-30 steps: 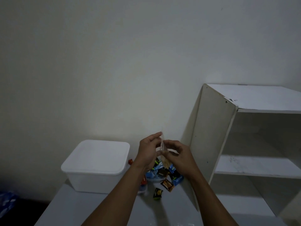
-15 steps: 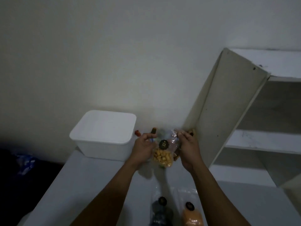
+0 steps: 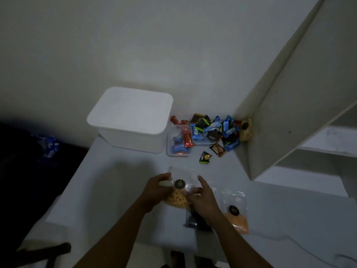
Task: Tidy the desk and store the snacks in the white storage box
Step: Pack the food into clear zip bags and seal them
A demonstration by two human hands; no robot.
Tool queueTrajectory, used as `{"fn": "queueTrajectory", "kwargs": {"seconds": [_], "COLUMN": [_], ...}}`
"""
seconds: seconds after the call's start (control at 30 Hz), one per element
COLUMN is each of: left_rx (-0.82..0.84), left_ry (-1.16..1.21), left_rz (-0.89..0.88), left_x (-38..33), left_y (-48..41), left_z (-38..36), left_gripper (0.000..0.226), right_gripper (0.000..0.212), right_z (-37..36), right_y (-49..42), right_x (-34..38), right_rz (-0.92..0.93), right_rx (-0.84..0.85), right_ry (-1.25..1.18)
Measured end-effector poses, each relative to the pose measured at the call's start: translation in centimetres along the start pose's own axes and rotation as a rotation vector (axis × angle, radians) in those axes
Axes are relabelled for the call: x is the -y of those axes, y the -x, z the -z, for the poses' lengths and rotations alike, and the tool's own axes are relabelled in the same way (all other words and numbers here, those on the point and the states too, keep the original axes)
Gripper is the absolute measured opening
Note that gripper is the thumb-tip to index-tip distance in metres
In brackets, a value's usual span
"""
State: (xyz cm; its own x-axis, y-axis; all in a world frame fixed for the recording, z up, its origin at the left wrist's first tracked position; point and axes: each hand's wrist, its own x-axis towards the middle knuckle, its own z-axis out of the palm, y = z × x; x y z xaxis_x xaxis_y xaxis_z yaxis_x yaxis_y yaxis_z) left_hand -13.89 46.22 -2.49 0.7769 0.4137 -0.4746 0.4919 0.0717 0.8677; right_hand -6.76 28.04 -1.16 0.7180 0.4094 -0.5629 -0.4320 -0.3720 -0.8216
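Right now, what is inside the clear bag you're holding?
Yellow snack pieces fill the bottom of the clear bag; its top looks empty. The left hand and right hand cover its edges, so the rest is hidden.

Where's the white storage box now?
In the head view, the white storage box sits closed at the far left of the desk, beside the clear tray of wrapped snacks.
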Motion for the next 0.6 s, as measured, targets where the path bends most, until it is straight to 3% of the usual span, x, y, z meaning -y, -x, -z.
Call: {"fn": "queueTrajectory", "kwargs": {"seconds": [0.1, 0.27, 0.47, 0.6], "left_rx": [-0.032, -0.023, 0.015, -0.045], "left_ry": [-0.099, -0.319, -0.559, -0.627], "left_rz": [0.035, 0.076, 0.093, -0.012], "left_x": [2.8, 5.8, 6.7, 7.2], "left_y": [-0.1, -0.8, -0.8, -0.6], "left_z": [0.5, 1.2, 0.8, 0.9], "left_gripper": [0.072, 0.076, 0.092, 0.064], "right_gripper": [0.091, 0.071, 0.057, 0.056], "right_z": [-1.6, -3.6, -4.2, -4.5], "right_y": [-1.3, -2.4, -2.4, -2.8], "right_x": [-2.6, -4.3, -5.0, -5.9], "right_rz": [0.001, 0.009, 0.052, 0.050], "right_rx": [0.021, 0.131, 0.070, 0.025], "right_ry": [0.188, 0.404, 0.561, 0.538]}}
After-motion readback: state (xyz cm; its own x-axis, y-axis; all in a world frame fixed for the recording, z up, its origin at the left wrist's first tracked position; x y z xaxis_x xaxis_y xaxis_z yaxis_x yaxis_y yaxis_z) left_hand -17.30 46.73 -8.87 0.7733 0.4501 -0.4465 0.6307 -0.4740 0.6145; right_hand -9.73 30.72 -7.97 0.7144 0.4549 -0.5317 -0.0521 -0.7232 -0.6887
